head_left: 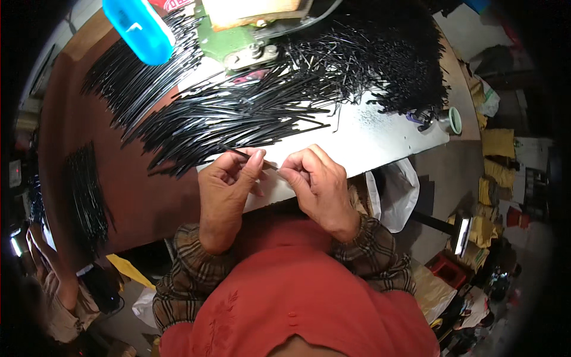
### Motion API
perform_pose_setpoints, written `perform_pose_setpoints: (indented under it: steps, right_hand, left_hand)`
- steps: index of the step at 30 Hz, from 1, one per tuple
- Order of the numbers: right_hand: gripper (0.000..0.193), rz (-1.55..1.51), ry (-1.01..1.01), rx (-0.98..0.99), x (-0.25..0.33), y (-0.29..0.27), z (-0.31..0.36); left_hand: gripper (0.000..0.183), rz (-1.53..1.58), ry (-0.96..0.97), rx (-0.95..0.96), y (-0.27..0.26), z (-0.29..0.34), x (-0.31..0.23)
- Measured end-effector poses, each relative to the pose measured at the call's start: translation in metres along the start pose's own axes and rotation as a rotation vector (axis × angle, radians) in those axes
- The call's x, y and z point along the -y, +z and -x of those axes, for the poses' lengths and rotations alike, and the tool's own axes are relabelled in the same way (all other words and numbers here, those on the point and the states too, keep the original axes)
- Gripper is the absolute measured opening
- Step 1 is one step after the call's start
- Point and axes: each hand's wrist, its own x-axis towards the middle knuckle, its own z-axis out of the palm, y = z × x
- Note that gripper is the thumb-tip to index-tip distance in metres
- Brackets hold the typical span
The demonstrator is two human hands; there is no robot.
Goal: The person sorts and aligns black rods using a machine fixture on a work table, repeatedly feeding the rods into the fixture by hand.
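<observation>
My left hand pinches a thin black stick-like strip between thumb and fingers, over the near edge of a white board. Just to its right, my right hand is closed in a pinch, thumb against fingertips, by the strip's right end. What sits between those fingertips is too small to make out. Beyond both hands lies a loose pile of similar black strips, partly on the board and partly on the brown tabletop.
More black strips lie at the far left, with a smaller bundle nearer. A tangled black heap fills the back right. A green machine part and a blue object stand behind. Right are a small cup and white bag.
</observation>
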Motion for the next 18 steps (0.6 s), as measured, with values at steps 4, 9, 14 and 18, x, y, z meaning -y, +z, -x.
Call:
perform_pose_setpoints:
  steps: [4, 9, 14, 18]
  right_hand:
    - [0.011, 0.105, -0.047, -0.035, -0.006, -0.009, -0.001]
    - [0.011, 0.271, -0.245, 0.077, -0.008, -0.030, -0.009]
    - [0.010, 0.239, -0.221, -0.015, -0.026, -0.044, -0.018]
    - [0.017, 0.173, 0.113, -0.278, -0.060, -0.065, -0.032]
  left_hand:
    - [0.022, 0.008, 0.080, 0.016, 0.000, -0.007, -0.005]
    - [0.032, -1.175, 0.918, 0.017, -0.007, -0.013, -0.030]
    - [0.014, -1.069, 0.580, 0.247, -0.009, -0.008, -0.013]
    - [0.007, -0.722, 0.468, 0.098, -0.009, -0.014, -0.009]
